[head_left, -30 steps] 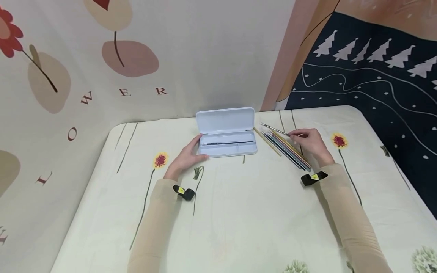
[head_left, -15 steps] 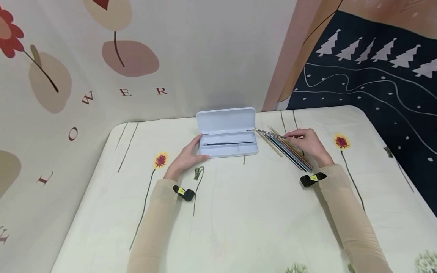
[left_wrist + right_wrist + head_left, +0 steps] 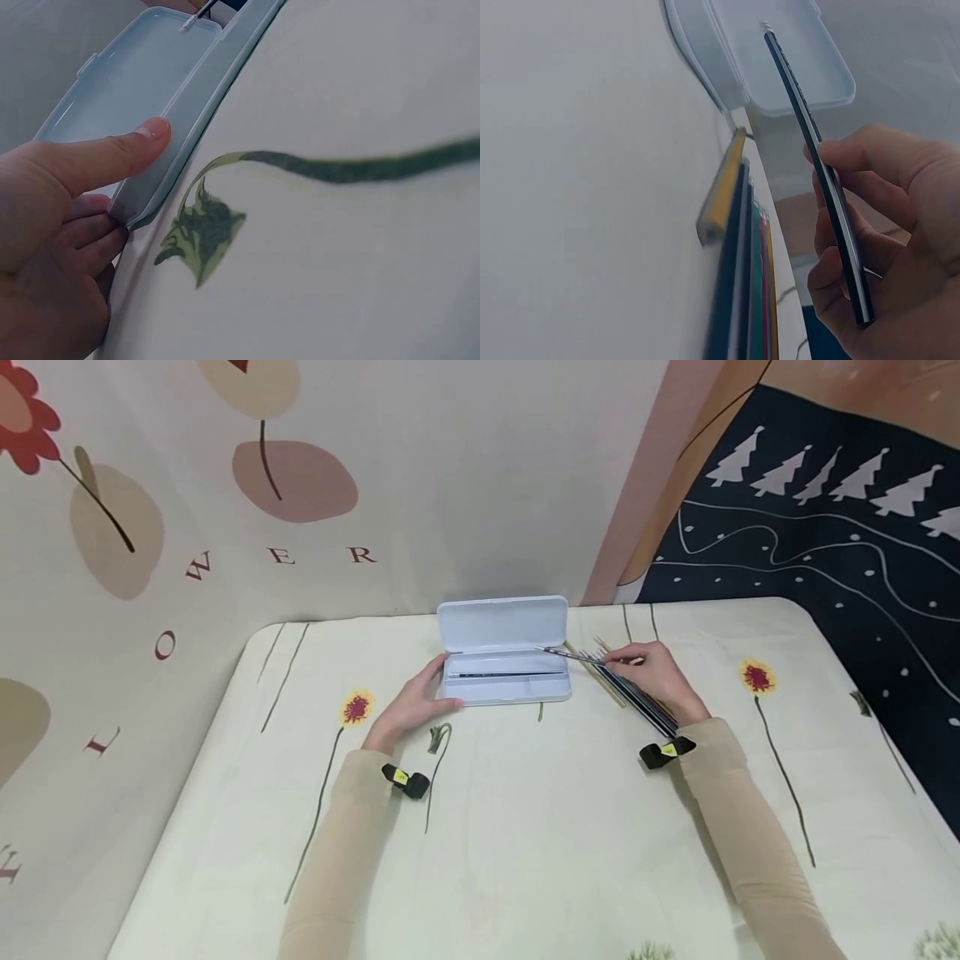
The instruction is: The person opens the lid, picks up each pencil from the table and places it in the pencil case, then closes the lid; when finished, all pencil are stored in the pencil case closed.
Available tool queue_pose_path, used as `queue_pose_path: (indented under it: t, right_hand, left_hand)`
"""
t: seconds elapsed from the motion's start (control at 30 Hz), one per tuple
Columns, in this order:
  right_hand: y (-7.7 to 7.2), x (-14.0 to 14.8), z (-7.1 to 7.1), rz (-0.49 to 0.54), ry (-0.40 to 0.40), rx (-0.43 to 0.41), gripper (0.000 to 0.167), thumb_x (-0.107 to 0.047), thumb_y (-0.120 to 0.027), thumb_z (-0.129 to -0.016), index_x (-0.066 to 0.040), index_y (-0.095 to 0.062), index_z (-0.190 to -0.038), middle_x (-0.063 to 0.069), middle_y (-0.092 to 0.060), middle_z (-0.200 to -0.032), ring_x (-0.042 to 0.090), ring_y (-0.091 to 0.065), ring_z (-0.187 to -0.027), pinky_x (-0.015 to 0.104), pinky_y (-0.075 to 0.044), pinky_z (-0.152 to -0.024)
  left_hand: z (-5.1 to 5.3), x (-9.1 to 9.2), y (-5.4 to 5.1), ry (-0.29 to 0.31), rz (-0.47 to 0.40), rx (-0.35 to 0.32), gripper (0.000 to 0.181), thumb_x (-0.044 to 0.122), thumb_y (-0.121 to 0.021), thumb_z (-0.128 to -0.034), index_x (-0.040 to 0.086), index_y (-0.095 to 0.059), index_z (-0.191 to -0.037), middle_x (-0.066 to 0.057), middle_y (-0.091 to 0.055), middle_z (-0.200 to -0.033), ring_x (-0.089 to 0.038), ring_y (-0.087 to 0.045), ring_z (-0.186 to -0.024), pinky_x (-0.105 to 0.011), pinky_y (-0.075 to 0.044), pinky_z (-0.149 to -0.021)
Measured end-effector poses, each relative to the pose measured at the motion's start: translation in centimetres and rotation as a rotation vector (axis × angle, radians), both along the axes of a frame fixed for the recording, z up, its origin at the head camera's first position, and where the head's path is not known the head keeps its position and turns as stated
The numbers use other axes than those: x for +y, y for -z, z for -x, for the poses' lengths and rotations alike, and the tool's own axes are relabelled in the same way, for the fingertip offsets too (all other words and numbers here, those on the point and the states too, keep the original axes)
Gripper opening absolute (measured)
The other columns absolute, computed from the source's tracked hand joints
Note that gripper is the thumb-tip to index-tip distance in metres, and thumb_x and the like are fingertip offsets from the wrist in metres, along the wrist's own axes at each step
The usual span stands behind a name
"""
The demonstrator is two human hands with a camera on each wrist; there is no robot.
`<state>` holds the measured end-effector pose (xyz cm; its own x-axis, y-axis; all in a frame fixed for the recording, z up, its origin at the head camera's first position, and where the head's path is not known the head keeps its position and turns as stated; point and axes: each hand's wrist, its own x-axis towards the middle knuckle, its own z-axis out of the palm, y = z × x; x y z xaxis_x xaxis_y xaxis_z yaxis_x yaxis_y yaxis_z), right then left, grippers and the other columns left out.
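Observation:
A pale blue pencil case (image 3: 502,622) stands with its lid raised at the back of the table. My left hand (image 3: 411,710) grips its left end, thumb on the front edge, as the left wrist view also shows. One dark pencil (image 3: 510,674) lies lengthwise inside. My right hand (image 3: 654,672) pinches another dark pencil (image 3: 810,127) between thumb and fingers. Its pale tip points left, over the right part of the case. Beneath that hand lies a bundle of coloured pencils (image 3: 641,700), partly hidden, with a yellow pencil (image 3: 724,187) at its left side.
A cream cloth with printed flowers covers the table (image 3: 510,827). Directly behind the case hangs a pale printed curtain (image 3: 480,485). A dark cloth with white trees (image 3: 810,527) hangs at the right.
My right hand has moved left with the pencil, bringing its tip from above the bundle to over the case. The left hand keeps its grip on the case.

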<state>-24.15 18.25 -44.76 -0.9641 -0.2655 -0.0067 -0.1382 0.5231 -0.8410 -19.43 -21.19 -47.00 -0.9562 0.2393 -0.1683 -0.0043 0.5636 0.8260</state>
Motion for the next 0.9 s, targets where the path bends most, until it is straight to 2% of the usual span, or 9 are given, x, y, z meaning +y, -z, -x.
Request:
queue_pose_path:
  t: [0.17,0.4,0.7,0.9]
  right_hand:
    - [0.1,-1.4,0.5,0.019,-0.047,0.018,0.018,-0.005,-0.067,-0.088,0.002,-0.074,-0.103,0.018,-0.069,-0.105,0.021,-0.056,-0.088,0.021,-0.046,-0.068]
    - [0.3,-3.2,1.1,0.032,-0.085,0.006,0.017,-0.007,-0.068,-0.088,0.0,-0.075,-0.102,0.015,-0.07,-0.101,0.02,-0.057,-0.083,0.021,-0.047,-0.064]
    - [0.6,-5.5,1.8,0.087,-0.144,-0.007,0.015,-0.004,-0.069,-0.087,0.002,-0.075,-0.099,0.017,-0.07,-0.101,0.022,-0.055,-0.085,0.024,-0.045,-0.069]
    - [0.3,-7.2,2.2,0.049,-0.177,0.048,0.013,-0.004,-0.069,-0.087,0.001,-0.076,-0.097,0.013,-0.071,-0.095,0.019,-0.055,-0.08,0.024,-0.044,-0.066]
  left_hand:
    - [0.0,0.0,0.1,-0.004,-0.001,-0.002,0.094,0.026,-0.077,-0.0827,0.017,-0.019,-0.156,-0.01,-0.02,-0.158,-0.03,-0.012,-0.145,-0.051,-0.009,-0.116]
    - [0.0,0.0,0.2,0.0,-0.007,0.004,0.093,0.026,-0.077,-0.0827,0.016,-0.019,-0.155,-0.011,-0.02,-0.158,-0.031,-0.012,-0.145,-0.051,-0.009,-0.115]
    - [0.1,0.0,0.1,0.008,-0.004,0.009,0.093,0.026,-0.078,-0.0822,0.016,-0.021,-0.155,-0.011,-0.021,-0.158,-0.031,-0.014,-0.144,-0.051,-0.01,-0.115]
    - [0.1,-0.1,0.1,0.006,-0.007,0.008,0.093,0.025,-0.078,-0.082,0.016,-0.021,-0.155,-0.011,-0.022,-0.158,-0.031,-0.014,-0.144,-0.051,-0.01,-0.116]
